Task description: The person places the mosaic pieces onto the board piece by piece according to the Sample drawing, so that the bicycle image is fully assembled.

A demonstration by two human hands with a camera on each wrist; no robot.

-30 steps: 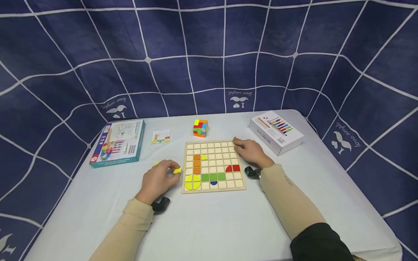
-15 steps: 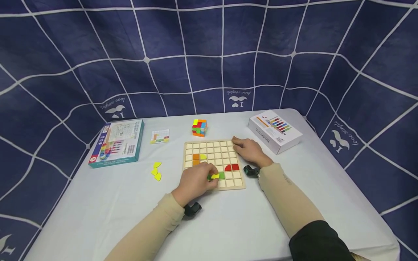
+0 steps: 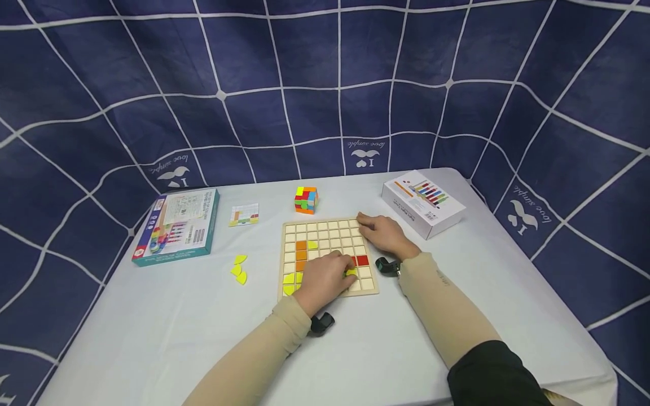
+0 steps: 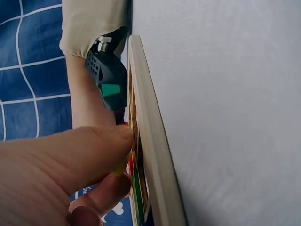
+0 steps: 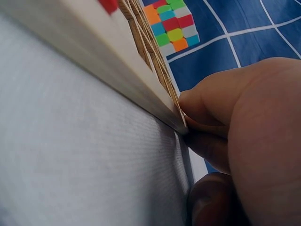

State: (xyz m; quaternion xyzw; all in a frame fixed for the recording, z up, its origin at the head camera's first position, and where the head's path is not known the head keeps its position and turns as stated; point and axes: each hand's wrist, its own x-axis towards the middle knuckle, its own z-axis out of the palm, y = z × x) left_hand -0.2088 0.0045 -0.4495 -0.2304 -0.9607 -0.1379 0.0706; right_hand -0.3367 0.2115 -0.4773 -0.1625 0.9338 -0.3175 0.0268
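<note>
My left hand (image 3: 325, 279) is over the lower right part of a wooden grid board (image 3: 373, 283), pinching a small yellow quarter-round tile (image 3: 351, 272) between thumb and fingers, close over the cells. In the left wrist view the thumb (image 4: 106, 146) is right at the board's surface, and a green tile (image 4: 137, 193) shows below it. At the far right corner of the board, my right hand (image 3: 386, 234) grips the edge. Orange tiles (image 3: 301, 255), yellow tiles (image 3: 288, 289) and a red tile (image 3: 363, 260) lie in cells; the left hand hides others.
Several loose yellow tiles (image 3: 236, 270) lie left of the board. Behind them is a pattern card (image 3: 244, 215). A puzzle cube (image 3: 306, 201) stands beyond the board, a teal-edged box (image 3: 178, 225) at the far left, and a white box (image 3: 424, 203) at the far right.
My left hand has carried the yellow tile from left of the board rightward across it, over its lower right part. My right hand has stayed at the corner.
</note>
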